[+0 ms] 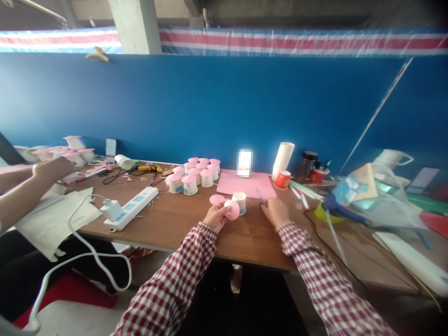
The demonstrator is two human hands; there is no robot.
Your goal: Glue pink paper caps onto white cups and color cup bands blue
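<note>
My left hand point(214, 217) pinches a round pink paper disc point(233, 212) with a pale patch on its upper left. Another pink disc point(217, 199) shows just behind those fingers; whether it lies on the table or is held too, I cannot tell. Beyond the held disc a white paper cup point(240, 199) stands upright, its mouth uncovered. My right hand point(276, 212) is closed around a pair of scissors point(260, 196), blades pointing away from me. A pink paper sheet point(224, 183) lies behind the cup.
Several paper cups topped with pink discs point(190, 179) stand left of the sheet. A white power strip point(135, 207) lies nearer. On the right are a red cup point(282, 179) and a blue glue gun point(341, 210). A co-worker's hand point(54, 170) is at far left.
</note>
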